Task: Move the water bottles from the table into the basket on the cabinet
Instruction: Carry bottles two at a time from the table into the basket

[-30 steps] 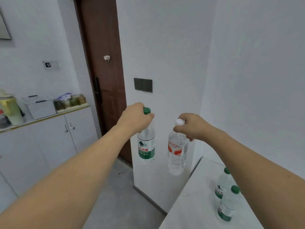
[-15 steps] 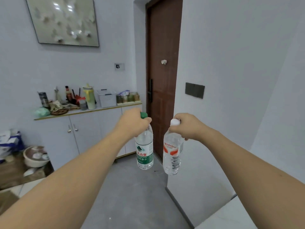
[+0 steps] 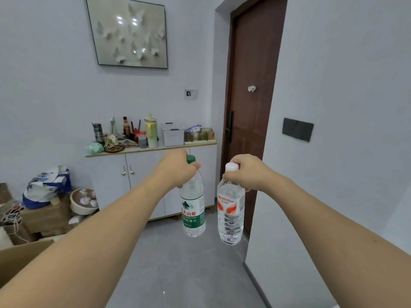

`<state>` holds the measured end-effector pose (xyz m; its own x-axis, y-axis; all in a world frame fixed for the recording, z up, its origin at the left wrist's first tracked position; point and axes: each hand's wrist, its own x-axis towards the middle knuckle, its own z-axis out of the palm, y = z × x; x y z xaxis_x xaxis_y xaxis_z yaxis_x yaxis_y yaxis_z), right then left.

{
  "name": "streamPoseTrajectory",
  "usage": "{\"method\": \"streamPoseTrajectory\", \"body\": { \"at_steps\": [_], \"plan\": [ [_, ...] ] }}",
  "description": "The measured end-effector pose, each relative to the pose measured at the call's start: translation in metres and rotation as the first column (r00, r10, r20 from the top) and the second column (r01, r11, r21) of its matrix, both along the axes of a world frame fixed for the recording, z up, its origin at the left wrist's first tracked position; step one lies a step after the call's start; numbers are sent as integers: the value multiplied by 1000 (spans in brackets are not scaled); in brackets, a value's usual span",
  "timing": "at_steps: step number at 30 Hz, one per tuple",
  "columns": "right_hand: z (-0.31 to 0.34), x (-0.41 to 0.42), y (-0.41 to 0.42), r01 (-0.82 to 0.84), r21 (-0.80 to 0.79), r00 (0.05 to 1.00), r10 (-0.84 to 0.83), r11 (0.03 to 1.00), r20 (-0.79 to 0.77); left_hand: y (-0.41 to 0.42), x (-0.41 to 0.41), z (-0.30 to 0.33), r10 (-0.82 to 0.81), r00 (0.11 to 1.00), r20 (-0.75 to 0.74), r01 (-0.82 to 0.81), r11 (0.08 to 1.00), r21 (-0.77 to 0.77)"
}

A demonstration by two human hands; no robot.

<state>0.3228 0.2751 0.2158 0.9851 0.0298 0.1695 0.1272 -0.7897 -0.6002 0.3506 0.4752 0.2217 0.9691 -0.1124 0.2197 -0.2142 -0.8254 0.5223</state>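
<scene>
Right now we're mid-carry, facing the cabinet [image 3: 151,165] across open floor. Our left hand [image 3: 178,171] is wrapped round the neck of the green-capped bottle [image 3: 193,210], fingers curled just under the cap. Our right hand [image 3: 249,174] pinches the white-capped bottle [image 3: 231,214] at the neck the same way. Both bottles hang upright in the air, side by side, close but not touching.

The basket [image 3: 172,134] is the white bin on the cabinet top, well ahead of us, wedged between a yellow-green jug [image 3: 151,131] on its left and a tray of jars [image 3: 200,135] on its right. We can't see inside it from here.

Risks as we judge them:
- Neck-only grips. The bottles look full, so a swing while walking could slip one out, more likely on the right, where the hold looks like a pinch
- The two bottles swinging into each other, given how close they hang
- Tight clearance at the basket: coming in low or wide with both hands could knock the jug or the jars
- Dropping both in at once may jam them at the rim; one at a time looks safer
- Clutter on the floor [image 3: 178,274] at the left, boxes and cords, if we drift that way
</scene>
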Motion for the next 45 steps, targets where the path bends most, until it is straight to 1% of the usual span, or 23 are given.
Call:
{"method": "streamPoseTrajectory", "body": {
  "at_steps": [3, 9, 16, 22, 26, 31, 35, 38, 41, 45],
  "plan": [
    [-1, 28, 12, 2, 0, 1000, -2, 1000, 4, 12, 24, -1, 1, 1000, 2, -1, 1000, 0],
    [-10, 107, 50, 20, 29, 999, -21, 999, 31, 48, 100, -2, -24, 999, 32, 21, 996, 89],
    [-5, 204, 94, 59, 56, 997, -61, 997, 38, 95, 206, -2, -74, 997, 20, 72, 993, 88],
    [-1, 291, 117, 87, 61, 995, -90, 994, 47, 116, 292, -3, -71, 997, 26, 70, 996, 57],
    [-8, 356, 122, 88, 76, 995, -91, 993, 30, 122, 358, -9, -67, 997, 29, 66, 997, 40],
    [-17, 448, 119, 46, 98, 998, -51, 994, 44, 116, 446, -13, -57, 997, 47, 52, 994, 97],
    [-9, 524, 114, 16, 92, 999, -20, 996, 38, 112, 518, -2, -29, 999, 41, 24, 994, 108],
    [1, 578, 111, 24, 104, 998, -31, 994, 61, 110, 569, 9, -15, 997, 78, 5, 992, 127],
    [8, 629, 113, 29, 102, 995, -38, 994, 89, 109, 617, 17, -10, 994, 105, -2, 994, 110],
    [9, 697, 118, 54, 88, 992, -64, 995, 106, 116, 684, 22, -3, 993, 118, -3, 999, 51]
  ]
}}
